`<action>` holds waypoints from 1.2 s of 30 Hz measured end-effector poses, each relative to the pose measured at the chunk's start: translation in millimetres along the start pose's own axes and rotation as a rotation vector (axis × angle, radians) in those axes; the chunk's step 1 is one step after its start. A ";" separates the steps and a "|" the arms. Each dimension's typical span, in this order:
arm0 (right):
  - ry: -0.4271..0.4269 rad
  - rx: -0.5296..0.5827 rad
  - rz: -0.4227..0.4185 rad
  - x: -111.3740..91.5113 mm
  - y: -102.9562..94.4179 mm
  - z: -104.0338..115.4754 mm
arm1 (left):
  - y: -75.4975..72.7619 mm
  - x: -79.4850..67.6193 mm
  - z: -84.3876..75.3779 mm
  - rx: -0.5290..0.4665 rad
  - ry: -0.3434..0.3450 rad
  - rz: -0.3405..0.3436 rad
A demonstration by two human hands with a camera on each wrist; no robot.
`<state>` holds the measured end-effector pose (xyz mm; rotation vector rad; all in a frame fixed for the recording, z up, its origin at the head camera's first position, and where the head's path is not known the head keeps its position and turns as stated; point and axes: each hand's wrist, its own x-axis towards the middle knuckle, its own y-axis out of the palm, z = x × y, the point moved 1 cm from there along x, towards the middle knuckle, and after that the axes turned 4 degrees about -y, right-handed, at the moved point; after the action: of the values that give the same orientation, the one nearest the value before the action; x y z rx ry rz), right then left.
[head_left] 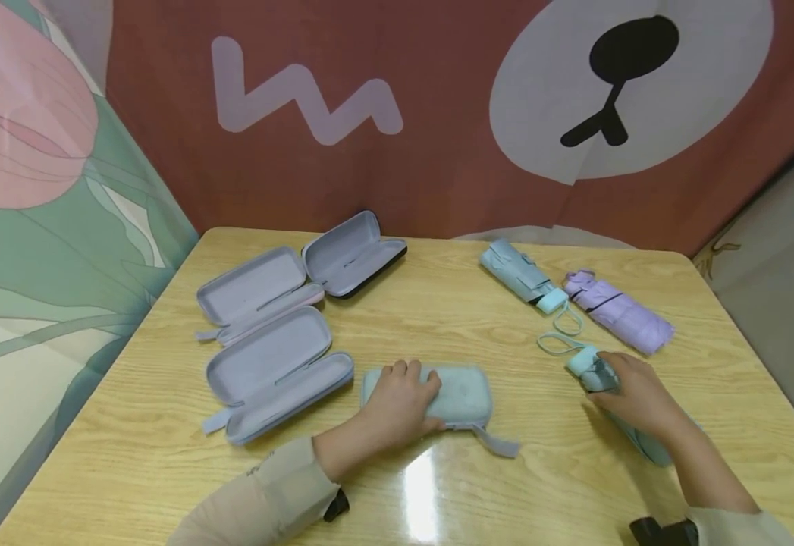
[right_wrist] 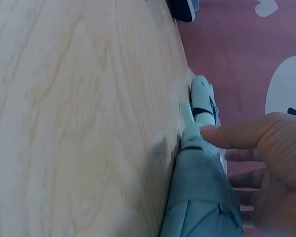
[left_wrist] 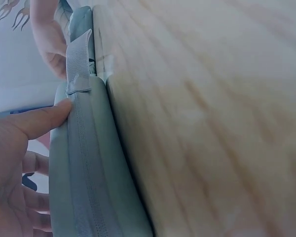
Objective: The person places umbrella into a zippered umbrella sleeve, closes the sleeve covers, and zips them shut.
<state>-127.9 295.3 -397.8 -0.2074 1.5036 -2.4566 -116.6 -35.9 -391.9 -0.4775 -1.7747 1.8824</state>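
My left hand (head_left: pixel 400 402) lies over a closed mint-green zip case (head_left: pixel 466 393), its thumb at the front side and its fingers over the top. In the left wrist view the thumb touches the case (left_wrist: pixel 89 163) just below its grey pull tab (left_wrist: pixel 79 61). Over to the right, my right hand (head_left: pixel 638 394) grips a folded teal umbrella (head_left: pixel 645 441) near its mint handle, thumb on one side and fingers across the other. A wrist loop (head_left: pixel 553 343) trails from that handle. The right wrist view shows the umbrella (right_wrist: pixel 197 192) lying along the tabletop.
A folded light-blue umbrella (head_left: pixel 516 269) and a purple one (head_left: pixel 618 311) lie at the back right. Three cases stand open at the left: a near blue-grey one (head_left: pixel 287 402), a pinkish one (head_left: pixel 253 287) and a dark-shelled one (head_left: pixel 362 265). A printed curtain (head_left: pixel 437 182) hangs behind the table (head_left: pixel 130 447).
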 end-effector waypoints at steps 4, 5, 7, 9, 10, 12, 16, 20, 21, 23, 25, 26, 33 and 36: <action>0.036 -0.025 0.033 -5.1 -1.8 -5.6 | -0.5 -1.3 -0.7 0.003 0.006 0.001; 0.049 -0.031 0.046 -5.9 -2.7 -6.4 | -0.5 -1.5 -0.8 0.007 0.006 0.000; 0.069 -0.033 0.075 -7.3 -4.4 -8.5 | -0.2 -1.7 -1.0 0.009 0.004 0.001; 0.094 -0.044 0.111 -8.2 -6.6 -10.1 | 0.3 -1.9 -1.3 0.006 0.004 0.010; 0.106 -0.052 0.126 -8.9 -7.7 -10.4 | 0.4 -2.0 -1.5 0.005 0.006 0.014; 0.124 -0.065 0.152 -10.1 -9.9 -11.4 | 0.6 -2.7 -1.9 0.003 0.008 0.020; 0.159 -0.089 0.183 -10.8 -13.4 -12.0 | -0.4 -4.2 -2.7 0.014 0.010 0.013; 0.177 -0.101 0.203 -10.4 -14.3 -13.4 | -1.7 -5.2 -3.7 0.015 0.004 0.020; 0.175 -0.102 0.203 -10.8 -14.1 -14.0 | -1.7 -5.3 -3.9 0.015 0.003 0.025; 0.177 -0.104 0.207 -12.5 -13.1 -16.2 | -1.1 -6.0 -5.1 0.016 0.004 0.025; 0.172 -0.101 0.207 -14.5 -12.1 -18.4 | -0.3 -6.9 -6.0 0.022 0.006 0.024; 0.172 -0.098 0.208 -15.5 -11.6 -19.4 | 0.1 -7.4 -6.4 0.024 0.009 0.021; 0.175 -0.080 0.213 -17.3 -9.7 -23.6 | -1.6 -9.8 -3.9 0.013 0.028 0.021; 0.157 -0.081 0.200 -17.0 -8.5 -24.4 | -2.6 -11.5 1.2 -0.026 0.039 0.055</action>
<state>-119.0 324.7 -401.1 0.1186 1.6027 -2.3015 -107.8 -43.5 -390.2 -0.5740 -1.7798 1.8755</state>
